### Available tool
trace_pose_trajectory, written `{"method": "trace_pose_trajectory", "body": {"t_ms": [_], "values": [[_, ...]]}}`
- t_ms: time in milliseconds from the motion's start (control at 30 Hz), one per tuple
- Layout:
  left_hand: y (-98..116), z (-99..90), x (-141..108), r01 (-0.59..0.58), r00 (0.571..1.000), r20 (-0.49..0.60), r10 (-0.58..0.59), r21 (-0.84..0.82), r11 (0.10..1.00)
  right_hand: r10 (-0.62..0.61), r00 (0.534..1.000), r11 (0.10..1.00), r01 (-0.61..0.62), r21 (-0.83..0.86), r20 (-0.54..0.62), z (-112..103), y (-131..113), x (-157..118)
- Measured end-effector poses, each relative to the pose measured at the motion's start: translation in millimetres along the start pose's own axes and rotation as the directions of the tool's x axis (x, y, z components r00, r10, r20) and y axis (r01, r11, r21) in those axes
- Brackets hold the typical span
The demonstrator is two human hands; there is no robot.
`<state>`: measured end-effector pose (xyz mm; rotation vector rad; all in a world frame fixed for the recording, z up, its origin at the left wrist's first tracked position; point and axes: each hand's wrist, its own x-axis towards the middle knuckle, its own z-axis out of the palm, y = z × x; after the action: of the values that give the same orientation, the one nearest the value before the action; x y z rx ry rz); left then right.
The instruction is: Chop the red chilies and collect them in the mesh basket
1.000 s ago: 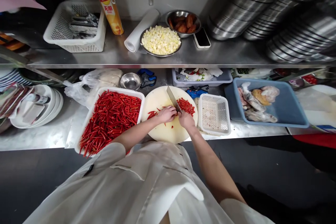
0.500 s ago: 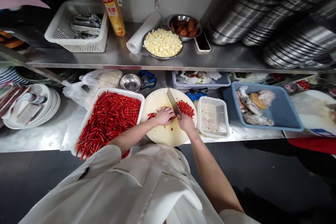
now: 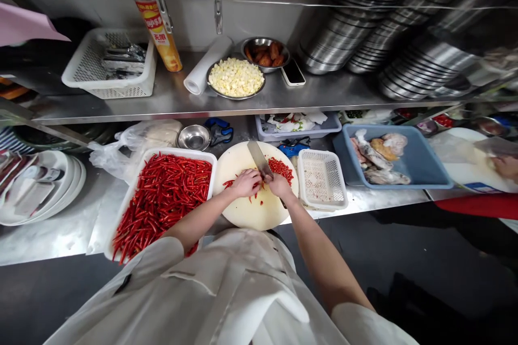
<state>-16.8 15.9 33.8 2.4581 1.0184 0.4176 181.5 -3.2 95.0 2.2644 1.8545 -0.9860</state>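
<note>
My right hand (image 3: pixel 280 185) grips a broad cleaver (image 3: pixel 259 158), its blade pointing up and left over a round white cutting board (image 3: pixel 238 215). Just left of the blade, my left hand (image 3: pixel 246 183) is closed over red chili peppers (image 3: pixel 229 184), with its fingers curled and several peppers showing around them. Chopped chili pieces (image 3: pixel 280 170) lie heaped on the board right of the blade. Left of the board stands a white tray (image 3: pixel 215 164) full of whole red chilies (image 3: pixel 170 194). A white perforated basket (image 3: pixel 322 179) sits close on the right.
A blue bin (image 3: pixel 429 164) with pieces of raw meat stands further right. On the steel shelf (image 3: pixel 162 105) above are a bowl of chopped pale pieces (image 3: pixel 236 77), a phone (image 3: pixel 293 73) and stacked metal bowls (image 3: pixel 335 38). Stacked white plates (image 3: pixel 73 183) stand at left.
The camera view has shifted, so the scene sits lower and further left. Both hands stay at the board, the cleaver still beside my left hand. At far right, another person's hand now shows.
</note>
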Motion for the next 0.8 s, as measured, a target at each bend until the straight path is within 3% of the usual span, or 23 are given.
{"method": "trace_pose_trajectory", "body": {"t_ms": [67,167,300,400,567,800], "values": [[1,-0.2,-2,0.126,0.987,-0.102,-0.125,0.001,0.992,-0.044,0.999,0.998,0.043,0.050,0.019,-5,13,-1],[13,13.3,-7,0.289,0.929,-0.247,-0.274,0.025,0.957,-0.046,0.999,0.996,0.046,0.072,-0.004,-8,37,-9],[39,47.2,-6,0.255,0.949,-0.223,-0.224,0.120,0.960,0.007,1.000,1.000,-0.007,0.027,-0.002,-8,63,-20],[47,58.2,1,0.234,0.960,-0.190,-0.205,0.143,0.962,0.000,1.000,1.000,0.000,-0.013,0.011,-9,70,-24],[30,37.6,2,0.169,0.982,-0.110,-0.153,0.154,0.974,0.022,1.000,0.998,-0.022,-0.060,-0.009,-4,65,-35],[12,16.7,-9,0.252,0.964,-0.138,-0.228,0.202,0.946,0.038,0.999,0.998,-0.038,-0.058,-0.007,-2,58,-40]]}}
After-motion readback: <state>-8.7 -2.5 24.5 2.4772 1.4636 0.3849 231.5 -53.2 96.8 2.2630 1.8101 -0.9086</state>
